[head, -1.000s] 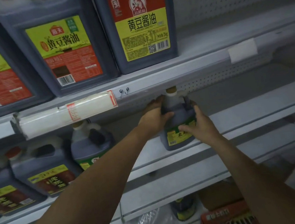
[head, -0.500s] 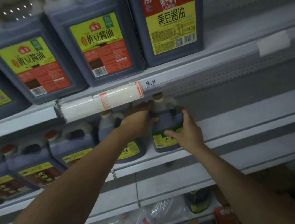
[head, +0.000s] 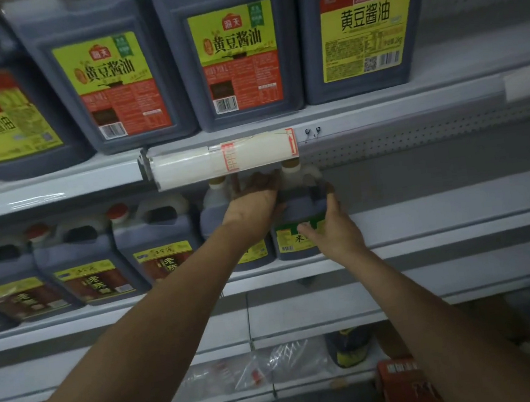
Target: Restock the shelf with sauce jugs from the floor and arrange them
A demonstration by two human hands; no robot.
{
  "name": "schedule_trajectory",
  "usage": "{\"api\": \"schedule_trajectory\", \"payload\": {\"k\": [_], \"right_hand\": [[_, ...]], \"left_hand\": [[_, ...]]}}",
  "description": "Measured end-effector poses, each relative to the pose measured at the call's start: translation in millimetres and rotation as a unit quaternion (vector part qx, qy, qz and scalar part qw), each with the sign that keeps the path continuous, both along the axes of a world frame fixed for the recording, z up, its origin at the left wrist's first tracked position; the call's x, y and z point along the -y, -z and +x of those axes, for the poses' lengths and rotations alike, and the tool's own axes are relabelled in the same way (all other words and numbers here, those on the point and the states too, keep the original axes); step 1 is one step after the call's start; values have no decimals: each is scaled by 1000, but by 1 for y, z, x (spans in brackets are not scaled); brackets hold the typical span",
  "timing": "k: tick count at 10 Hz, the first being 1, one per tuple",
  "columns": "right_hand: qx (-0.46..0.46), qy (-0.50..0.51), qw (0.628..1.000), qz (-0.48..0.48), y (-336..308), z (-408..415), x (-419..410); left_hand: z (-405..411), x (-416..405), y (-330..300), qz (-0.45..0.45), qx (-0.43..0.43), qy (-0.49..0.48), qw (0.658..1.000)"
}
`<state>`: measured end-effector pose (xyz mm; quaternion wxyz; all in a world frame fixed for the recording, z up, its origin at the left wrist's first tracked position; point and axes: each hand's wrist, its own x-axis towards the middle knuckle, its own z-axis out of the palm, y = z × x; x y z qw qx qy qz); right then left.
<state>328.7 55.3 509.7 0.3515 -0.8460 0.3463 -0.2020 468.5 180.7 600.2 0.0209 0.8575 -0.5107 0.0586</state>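
Both hands — left hand [head: 252, 207], right hand [head: 334, 230] — clasping a dark sauce jug [head: 297, 227] at the shelf's [head: 442, 212] front edge, seemingly touching its neighbour jug [head: 217, 220].

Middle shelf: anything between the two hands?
Head view: only the green-labelled jug. The left hand is on its left shoulder, the right hand against its right front. The neighbouring jug sits left of the left hand.

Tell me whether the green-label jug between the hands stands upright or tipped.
Upright: the green-label jug rests base-down on the shelf, cap on top, against its neighbour jug.
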Motion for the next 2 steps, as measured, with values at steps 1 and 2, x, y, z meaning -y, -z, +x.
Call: {"api": "schedule_trajectory", "payload": {"k": [1, 2], "right_hand": [[-22, 50, 988, -146, -15, -14, -12], [-4, -12, 977, -213, -27, -8, -37]], "left_hand": [[-3, -31, 0, -45, 59, 25, 997], [8, -70, 3, -54, 102, 57, 992]]}}
